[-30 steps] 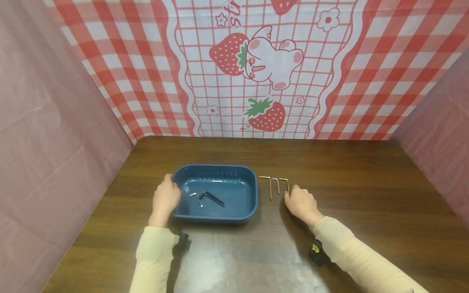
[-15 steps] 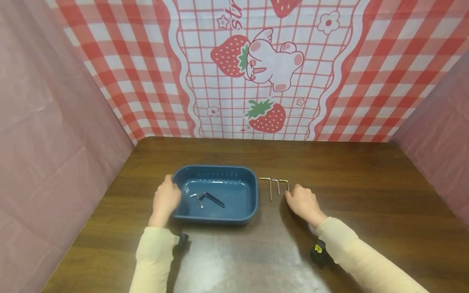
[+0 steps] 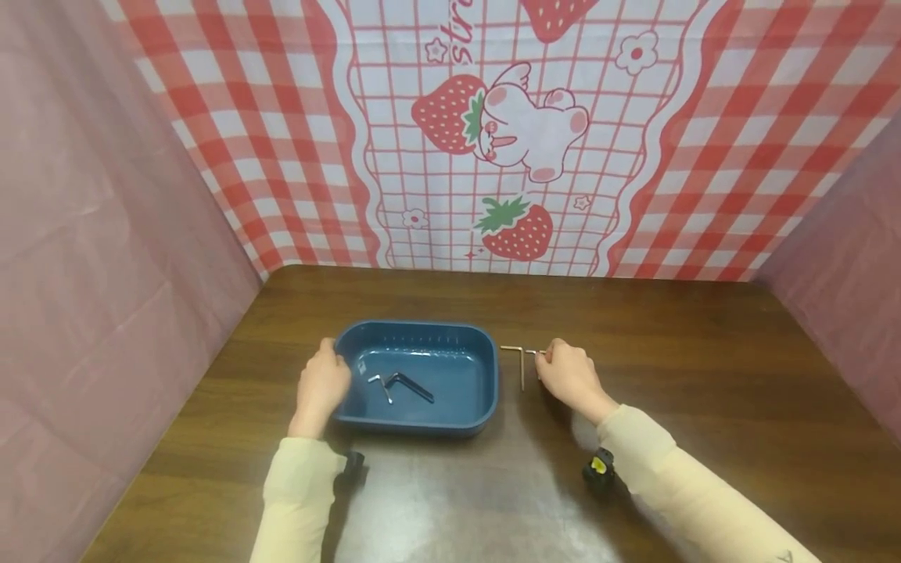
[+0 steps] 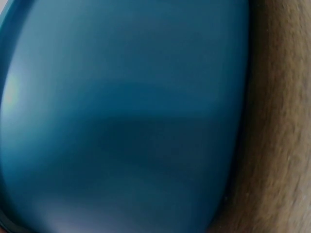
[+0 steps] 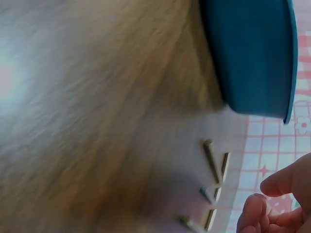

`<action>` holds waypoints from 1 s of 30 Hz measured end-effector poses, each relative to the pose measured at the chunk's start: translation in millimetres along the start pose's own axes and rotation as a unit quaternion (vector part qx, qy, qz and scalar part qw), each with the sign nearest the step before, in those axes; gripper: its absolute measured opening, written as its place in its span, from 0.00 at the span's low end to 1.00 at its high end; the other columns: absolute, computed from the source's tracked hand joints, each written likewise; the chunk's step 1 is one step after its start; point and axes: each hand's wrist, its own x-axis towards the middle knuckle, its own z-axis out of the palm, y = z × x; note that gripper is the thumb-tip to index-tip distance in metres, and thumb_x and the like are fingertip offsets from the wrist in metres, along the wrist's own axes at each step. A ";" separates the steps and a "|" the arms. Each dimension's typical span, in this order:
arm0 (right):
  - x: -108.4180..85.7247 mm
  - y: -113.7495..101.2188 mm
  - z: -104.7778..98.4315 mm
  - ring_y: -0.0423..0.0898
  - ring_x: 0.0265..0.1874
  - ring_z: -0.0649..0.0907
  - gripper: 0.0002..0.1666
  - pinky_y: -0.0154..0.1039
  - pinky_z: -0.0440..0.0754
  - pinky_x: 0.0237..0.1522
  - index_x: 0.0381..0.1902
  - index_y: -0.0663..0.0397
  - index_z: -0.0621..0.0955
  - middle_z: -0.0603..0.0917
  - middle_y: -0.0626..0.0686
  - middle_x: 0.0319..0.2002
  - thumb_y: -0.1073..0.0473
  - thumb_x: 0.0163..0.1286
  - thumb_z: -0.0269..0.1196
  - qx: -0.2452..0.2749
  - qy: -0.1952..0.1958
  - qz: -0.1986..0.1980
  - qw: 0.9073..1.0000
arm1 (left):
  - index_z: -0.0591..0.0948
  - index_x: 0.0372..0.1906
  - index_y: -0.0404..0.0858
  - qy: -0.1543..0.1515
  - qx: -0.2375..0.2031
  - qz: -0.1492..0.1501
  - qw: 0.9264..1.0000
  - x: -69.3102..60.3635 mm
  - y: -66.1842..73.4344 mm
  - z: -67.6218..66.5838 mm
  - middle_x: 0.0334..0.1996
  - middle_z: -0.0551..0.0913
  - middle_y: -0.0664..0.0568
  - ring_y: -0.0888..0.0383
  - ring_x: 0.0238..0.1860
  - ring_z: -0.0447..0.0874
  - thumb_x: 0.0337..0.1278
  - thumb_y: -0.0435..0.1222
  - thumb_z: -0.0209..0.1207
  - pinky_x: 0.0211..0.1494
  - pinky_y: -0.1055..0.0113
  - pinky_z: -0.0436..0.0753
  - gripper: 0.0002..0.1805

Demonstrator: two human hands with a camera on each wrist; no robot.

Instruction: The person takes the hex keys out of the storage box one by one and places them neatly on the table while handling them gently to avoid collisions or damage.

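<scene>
In the head view a blue rectangular tray [image 3: 486, 422] sits on the table, and my left hand [image 3: 324, 385] grips its left rim. Inside lie a silver hex key [image 3: 384, 389] and a black hex key [image 3: 415, 388]. My right hand [image 3: 572, 377] hovers right of the tray, over the hex keys there. A brass-coloured hex key [image 3: 522, 367] lies nearest the tray; beside it shows part of a silver one [image 3: 533, 352]. The right wrist view shows another hex key [image 5: 211, 219] below these, with thumb and fingers apart and nothing between them.
The brown wooden table [image 3: 676, 336] ends at a red-and-white checked cloth [image 3: 521, 172] printed with strawberries. Pink cloth [image 3: 105, 203] hangs at the left side and also at the right. The left wrist view shows mostly the tray's blue surface [image 4: 121, 97].
My right hand has moved left and slightly away from me, off the rightmost hex key and over the silver one. The left hand and the tray stay in place; the head view has shifted slightly.
</scene>
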 end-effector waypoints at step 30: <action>10.5 -102.2 17.1 0.42 0.16 0.75 0.10 0.34 0.70 0.18 0.26 0.54 0.76 0.77 0.49 0.18 0.54 0.59 0.62 0.037 -0.046 -0.116 0.992 | 0.62 0.59 0.28 -0.004 -0.002 0.000 1.000 -0.2 1.1 -0.3 0.52 0.72 0.28 0.30 0.49 0.73 0.63 0.34 0.37 0.49 0.42 0.72 0.22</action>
